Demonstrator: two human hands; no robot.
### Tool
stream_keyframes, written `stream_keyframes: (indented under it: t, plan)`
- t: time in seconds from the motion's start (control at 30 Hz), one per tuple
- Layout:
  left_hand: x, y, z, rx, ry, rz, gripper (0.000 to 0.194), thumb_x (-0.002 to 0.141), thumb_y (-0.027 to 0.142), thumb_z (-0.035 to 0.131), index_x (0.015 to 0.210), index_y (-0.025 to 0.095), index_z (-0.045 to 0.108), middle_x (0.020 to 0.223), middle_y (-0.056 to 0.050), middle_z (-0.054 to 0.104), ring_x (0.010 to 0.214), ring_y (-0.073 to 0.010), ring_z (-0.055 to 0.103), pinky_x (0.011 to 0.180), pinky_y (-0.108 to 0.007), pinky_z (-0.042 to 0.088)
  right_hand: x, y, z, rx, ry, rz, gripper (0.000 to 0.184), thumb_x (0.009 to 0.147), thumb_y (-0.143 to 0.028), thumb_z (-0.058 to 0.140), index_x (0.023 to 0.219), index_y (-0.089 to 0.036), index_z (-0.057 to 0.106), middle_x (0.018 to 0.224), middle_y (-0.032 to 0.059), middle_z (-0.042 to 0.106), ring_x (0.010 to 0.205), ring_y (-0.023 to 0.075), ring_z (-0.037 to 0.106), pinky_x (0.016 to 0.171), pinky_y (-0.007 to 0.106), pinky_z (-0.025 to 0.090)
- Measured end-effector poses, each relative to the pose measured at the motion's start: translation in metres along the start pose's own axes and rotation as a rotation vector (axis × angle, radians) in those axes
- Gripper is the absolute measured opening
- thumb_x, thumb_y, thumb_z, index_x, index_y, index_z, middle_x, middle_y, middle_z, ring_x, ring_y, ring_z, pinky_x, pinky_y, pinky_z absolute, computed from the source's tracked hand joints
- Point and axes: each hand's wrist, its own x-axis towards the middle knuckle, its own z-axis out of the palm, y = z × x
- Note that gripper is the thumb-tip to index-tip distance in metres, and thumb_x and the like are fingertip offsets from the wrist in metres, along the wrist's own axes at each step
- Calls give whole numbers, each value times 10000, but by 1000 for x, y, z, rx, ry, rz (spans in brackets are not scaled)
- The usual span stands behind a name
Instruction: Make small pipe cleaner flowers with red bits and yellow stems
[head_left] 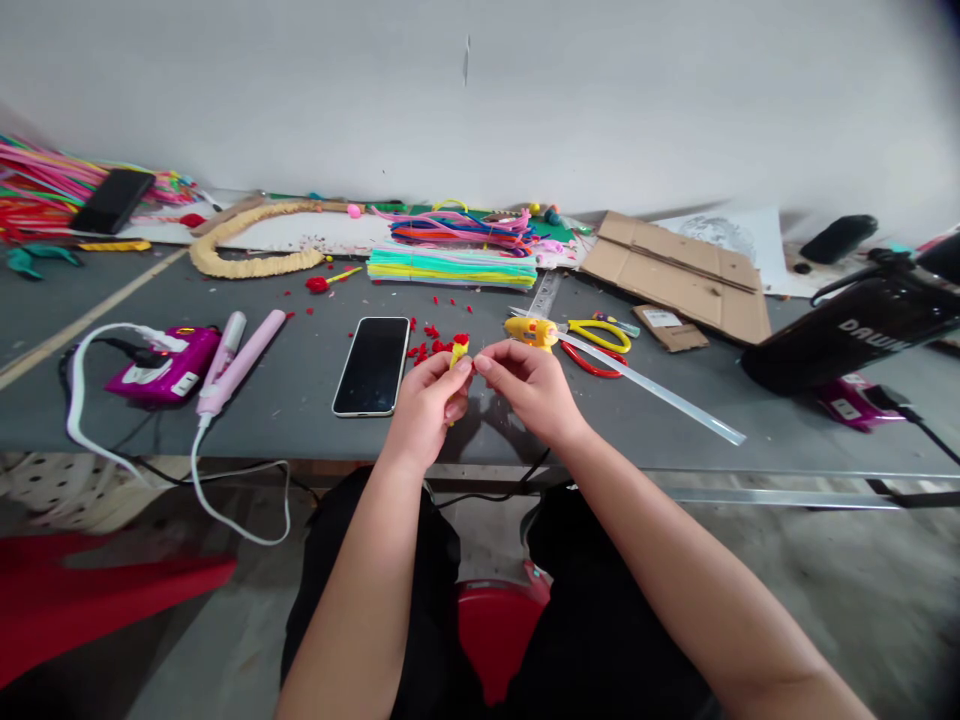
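My left hand (pixel 429 405) is closed around a small pipe-cleaner flower (pixel 460 350) with a red top and a yellow stem, held upright over the table's front part. Close beside it, my right hand (pixel 532 388) pinches a tiny red piece (pixel 474 364) between thumb and forefinger, mostly covered by the fingertips. Several loose red fuzzy pieces (pixel 427 347) lie just behind my left hand. Behind my right hand is a yellow glue gun (pixel 531 330), with a long clear glue stick (pixel 660 390) sticking out to the right.
Left of my hands lie a phone (pixel 373 366), a pink hair straightener (pixel 244 362) and a purple power adapter (pixel 171 368). Bundled pipe cleaners (pixel 452 267) lie behind. Scissors (pixel 600 335), cardboard (pixel 682 275) and a black bottle (pixel 847 325) occupy the right side.
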Motion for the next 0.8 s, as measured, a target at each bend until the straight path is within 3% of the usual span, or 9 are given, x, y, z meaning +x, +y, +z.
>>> stream_keyframes:
  t: [0.17, 0.37, 0.47, 0.67, 0.8]
  plan:
    - [0, -1, 2, 42, 17, 23, 322, 831, 341, 731, 678, 157, 516, 633, 43, 408, 474, -37, 312, 446, -211, 190, -1, -2, 0, -39, 22, 11, 358, 842, -533, 693, 876, -177, 683, 727, 1, 633, 632, 112, 534, 580, 258, 444]
    - [0, -7, 0, 393, 176, 184, 323, 843, 410, 710, 693, 177, 544, 605, 40, 417, 534, -82, 350, 488, -225, 251, -6, -3, 4, -304, 132, -195, 189, 874, -386, 685, 877, -199, 716, 852, 33, 664, 693, 127, 553, 628, 281, 467]
    - [-1, -8, 0, 552, 185, 257, 279, 853, 393, 696, 724, 175, 580, 650, 26, 480, 590, -99, 388, 544, -230, 289, -6, -2, 7, -341, 138, -175, 163, 867, -360, 689, 861, -205, 738, 810, 25, 645, 647, 120, 511, 597, 281, 453]
    - [-4, -8, 5, 759, 202, 380, 233, 906, 296, 607, 708, 184, 559, 614, 29, 440, 595, -117, 363, 571, -239, 258, -5, 2, 11, -277, 157, -140, 163, 847, -347, 715, 861, -192, 764, 805, 29, 651, 652, 122, 522, 585, 284, 439]
    - [-5, -9, 7, 800, 197, 426, 191, 909, 227, 575, 722, 190, 561, 615, 24, 439, 599, -127, 363, 581, -248, 245, -4, 1, 15, -262, 190, -145, 174, 831, -363, 737, 846, -191, 763, 801, 27, 657, 640, 118, 524, 580, 285, 443]
